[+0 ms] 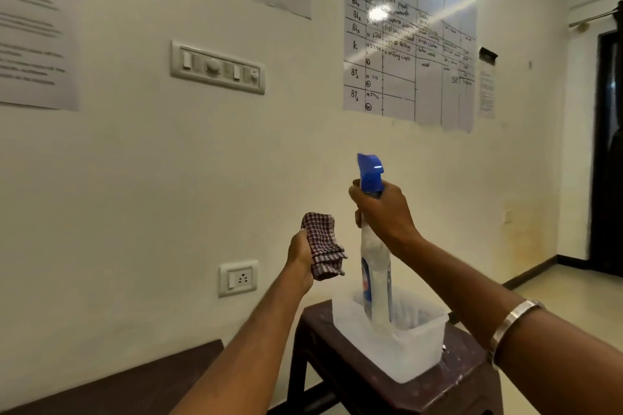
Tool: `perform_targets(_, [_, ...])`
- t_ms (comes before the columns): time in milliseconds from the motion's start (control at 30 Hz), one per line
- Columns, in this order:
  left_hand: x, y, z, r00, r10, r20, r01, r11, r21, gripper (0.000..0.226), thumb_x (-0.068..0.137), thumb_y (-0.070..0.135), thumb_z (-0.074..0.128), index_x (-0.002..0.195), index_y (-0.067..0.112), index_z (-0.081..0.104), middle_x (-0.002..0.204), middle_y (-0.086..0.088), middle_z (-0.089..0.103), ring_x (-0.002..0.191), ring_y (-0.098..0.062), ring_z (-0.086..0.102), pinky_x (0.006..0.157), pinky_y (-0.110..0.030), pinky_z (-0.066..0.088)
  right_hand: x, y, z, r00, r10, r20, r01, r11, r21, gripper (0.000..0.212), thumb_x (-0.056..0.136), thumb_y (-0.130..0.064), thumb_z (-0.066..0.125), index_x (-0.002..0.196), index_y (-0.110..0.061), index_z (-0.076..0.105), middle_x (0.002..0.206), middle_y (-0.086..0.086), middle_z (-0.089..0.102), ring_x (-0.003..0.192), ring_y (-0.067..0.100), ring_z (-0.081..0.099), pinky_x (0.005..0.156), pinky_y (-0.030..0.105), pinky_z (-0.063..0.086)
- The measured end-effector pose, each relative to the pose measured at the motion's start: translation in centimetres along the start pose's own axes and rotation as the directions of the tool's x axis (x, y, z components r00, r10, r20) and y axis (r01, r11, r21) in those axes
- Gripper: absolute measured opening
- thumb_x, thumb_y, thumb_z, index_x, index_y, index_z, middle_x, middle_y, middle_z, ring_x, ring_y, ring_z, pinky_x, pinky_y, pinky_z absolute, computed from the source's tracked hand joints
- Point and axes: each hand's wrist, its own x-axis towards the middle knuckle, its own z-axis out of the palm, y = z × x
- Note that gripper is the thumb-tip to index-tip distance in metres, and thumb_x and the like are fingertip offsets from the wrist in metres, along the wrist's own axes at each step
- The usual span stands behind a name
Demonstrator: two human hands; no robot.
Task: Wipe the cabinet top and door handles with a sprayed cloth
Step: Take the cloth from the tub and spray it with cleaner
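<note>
Folded checked cloth [322, 244], clear plastic spray bottle [375, 266]

Views: one, head-worn wide-angle | Position: at the person's head, close above both outstretched forearms | Facing: forward, slightly down, toward a cream wall [141, 178] near ahead | Frame: hands mid-frame, dark stool [371, 377] low, doorway at right edge | Shared: none

dim room, glare on the wall chart [409, 34], edges blurred.
</note>
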Motion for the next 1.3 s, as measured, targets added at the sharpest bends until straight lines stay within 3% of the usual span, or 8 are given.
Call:
perform_targets(100, [-1.0,0.2,-1.5,1.000,0.021,0.015,-0.021,1.000,0.014,0.042,0.102,0.032,0.028,0.100,0.009,0.063,0.083,-0.011,0.073,0.073,-0.026,0.070,0.056,-0.033,0.055,-2.3,0.4,1.7,0.993,0.077,0.095,-0.080,0.996,0.036,0.015,0.090,-0.019,0.061,0.096,-0.006,0.059,0.066,0.008,0.058,0.058,0.017,0.057,0.062,0.031,0.052])
perform_targets(167, [-1.4,0.3,-2.4,1.000,0.017,0.019,-0.017,1.000,0.018,0.042,0.101,0.033,0.031,0.101,0.007,0.063,0.082,-0.012,0.074,0.071,-0.027,0.071,0.055,-0.034,0.056,-4.2,1.0,3.1,0.978,0.145,0.150,-0.153,0.987,0.048,0.015,0.090,-0.021,0.061,0.091,-0.006,0.059,0.070,0.009,0.058,0.061,0.019,0.057,0.064,0.035,0.053])
perform_targets(333, [-1.8,0.1,-4.5,1.000,0.019,-0.017,-0.018,0.996,0.085,0.043,0.099,0.038,0.034,0.093,0.010,0.065,0.062,-0.006,0.072,0.051,-0.020,0.068,0.043,-0.027,0.052,-8.0,2.2,6.4,0.915,0.287,0.284,-0.318,0.946,0.069,0.019,0.091,-0.027,0.061,0.096,-0.008,0.061,0.078,0.010,0.068,0.060,0.014,0.064,0.054,0.023,0.054])
perform_targets(533, [-2.3,0.3,-6.0,0.999,0.022,-0.042,-0.017,0.995,0.095,0.043,0.099,0.038,0.033,0.093,0.011,0.066,0.060,-0.004,0.071,0.051,-0.016,0.067,0.044,-0.024,0.051,-9.1,2.2,8.2,0.901,0.296,0.318,-0.314,0.949,0.005,0.012,0.092,-0.028,0.059,0.085,-0.019,0.057,0.067,0.004,0.064,0.047,0.009,0.060,0.047,0.015,0.050])
perform_targets(767, [-2.5,0.5,-7.3,0.999,0.033,-0.007,-0.032,0.994,0.103,0.043,0.100,0.037,0.031,0.094,0.012,0.065,0.067,-0.005,0.074,0.056,-0.018,0.070,0.047,-0.028,0.055,-8.8,2.4,7.8,0.915,0.302,0.267,-0.327,0.944,0.051,0.014,0.090,-0.024,0.060,0.089,-0.010,0.062,0.070,0.008,0.068,0.051,0.011,0.063,0.048,0.019,0.050])
perform_targets(900, [-2.5,0.6,-7.6,0.999,0.038,-0.005,-0.037,0.994,0.101,0.042,0.100,0.037,0.031,0.094,0.012,0.065,0.069,-0.005,0.074,0.058,-0.019,0.071,0.050,-0.030,0.056,-8.7,2.7,7.3,0.907,0.301,0.295,-0.310,0.950,-0.015,0.016,0.090,-0.026,0.058,0.081,-0.012,0.061,0.060,0.002,0.064,0.044,0.006,0.059,0.045,0.015,0.048])
perform_targets(1100, [-2.3,0.7,-7.9,0.999,0.039,-0.019,-0.037,0.995,0.088,0.043,0.100,0.037,0.031,0.097,0.012,0.064,0.068,-0.005,0.074,0.057,-0.018,0.070,0.048,-0.028,0.055,-9.5,2.9,7.5,0.898,0.273,0.346,-0.281,0.959,-0.028,0.016,0.090,-0.026,0.059,0.086,-0.011,0.060,0.058,0.001,0.062,0.046,0.008,0.059,0.048,0.017,0.049])
perform_targets(1300, [-2.1,0.7,-8.1,0.998,0.031,-0.046,-0.026,0.995,0.094,0.042,0.100,0.040,0.034,0.095,0.012,0.065,0.071,-0.005,0.073,0.061,-0.020,0.069,0.050,-0.028,0.054,-10.4,2.9,7.9,0.879,0.255,0.403,-0.263,0.964,-0.037,0.013,0.089,-0.022,0.059,0.080,-0.013,0.058,0.051,-0.007,0.056,0.040,0.001,0.057,0.041,0.007,0.041])
